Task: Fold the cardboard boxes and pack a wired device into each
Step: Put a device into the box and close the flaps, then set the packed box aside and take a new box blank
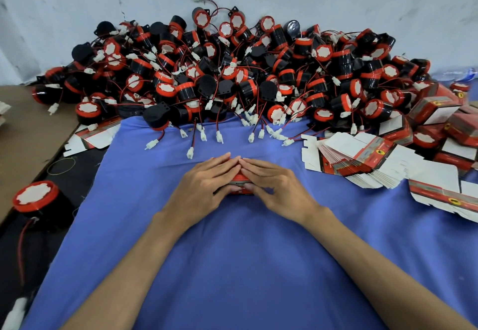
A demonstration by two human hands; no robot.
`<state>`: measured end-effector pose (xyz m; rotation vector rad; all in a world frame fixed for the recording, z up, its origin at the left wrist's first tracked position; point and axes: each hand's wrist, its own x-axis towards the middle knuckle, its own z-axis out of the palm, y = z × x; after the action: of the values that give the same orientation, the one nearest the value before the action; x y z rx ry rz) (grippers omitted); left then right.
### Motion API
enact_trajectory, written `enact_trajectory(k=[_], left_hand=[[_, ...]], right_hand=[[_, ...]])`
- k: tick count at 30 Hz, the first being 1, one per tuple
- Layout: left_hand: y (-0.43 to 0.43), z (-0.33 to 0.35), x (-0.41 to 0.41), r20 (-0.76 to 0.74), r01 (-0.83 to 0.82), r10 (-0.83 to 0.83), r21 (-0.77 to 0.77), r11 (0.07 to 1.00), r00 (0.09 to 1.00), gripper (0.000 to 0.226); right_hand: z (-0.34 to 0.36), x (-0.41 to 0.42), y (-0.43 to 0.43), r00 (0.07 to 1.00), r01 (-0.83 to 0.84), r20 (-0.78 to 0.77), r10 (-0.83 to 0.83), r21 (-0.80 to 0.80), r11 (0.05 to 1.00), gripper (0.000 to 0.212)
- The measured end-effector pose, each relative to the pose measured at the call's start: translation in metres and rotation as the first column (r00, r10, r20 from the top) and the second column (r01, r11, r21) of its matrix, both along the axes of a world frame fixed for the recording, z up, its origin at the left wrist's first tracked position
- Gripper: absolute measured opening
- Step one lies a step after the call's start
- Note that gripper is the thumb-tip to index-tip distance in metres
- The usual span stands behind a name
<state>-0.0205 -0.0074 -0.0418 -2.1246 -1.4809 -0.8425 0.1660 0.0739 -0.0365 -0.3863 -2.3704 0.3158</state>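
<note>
Blue cloth (232, 265) covers the table, and at its middle a small red box (239, 184) sits under both hands. The left hand (204, 187) and right hand (276, 187) clasp it, fingers over its top with tips meeting and thumbs on its near face. Wired devices (232, 71) heap along the far edge, and flat boxes (367, 159) fan out by the right edge.

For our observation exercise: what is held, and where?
The left hand and right hand grip the red box: fingers over its top, thumbs on its near side.
</note>
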Motion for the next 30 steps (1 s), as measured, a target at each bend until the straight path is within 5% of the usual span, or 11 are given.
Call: enact_trajectory(k=[3,6,10,15,18,25,30], left_hand=[[-0.002,0.003,-0.003,-0.033,-0.019,0.020,0.041,0.999,0.999,0.033],[-0.007,0.005,-0.010,-0.046,-0.206,0.213,0.124,0.971,0.976,0.030],[-0.012,0.008,-0.031,0.061,-0.678,0.678,0.156,0.718,0.732,0.025],[-0.007,0.002,-0.014,0.038,-0.513,0.521,0.243,0.823,0.853,0.028],[-0.002,0.003,0.000,0.016,-0.387,0.393,0.218,0.896,0.919,0.019],[-0.002,0.003,-0.002,0.048,-0.281,0.278,0.090,0.955,0.959,0.018],[-0.005,0.005,0.001,0.100,-0.147,0.148,-0.023,0.989,0.984,0.016]], right_hand=[[0.001,0.001,-0.002,0.999,-0.008,-0.033,0.002,-0.174,0.985,0.034],[0.003,0.001,0.005,0.970,0.202,-0.107,-0.219,-0.152,0.968,0.036],[0.014,0.000,0.037,0.774,0.634,-0.034,-0.633,0.031,0.773,0.035],[0.022,0.010,0.075,0.384,0.913,0.270,-0.883,0.030,0.406,0.061],[0.016,0.027,0.085,0.281,0.957,0.338,-0.898,-0.033,0.287,0.058],[0.010,0.026,0.083,0.359,0.931,0.076,-0.930,0.042,0.363,0.015],[0.025,0.015,0.071,0.589,0.795,-0.528,-0.612,0.242,0.557,0.034]])
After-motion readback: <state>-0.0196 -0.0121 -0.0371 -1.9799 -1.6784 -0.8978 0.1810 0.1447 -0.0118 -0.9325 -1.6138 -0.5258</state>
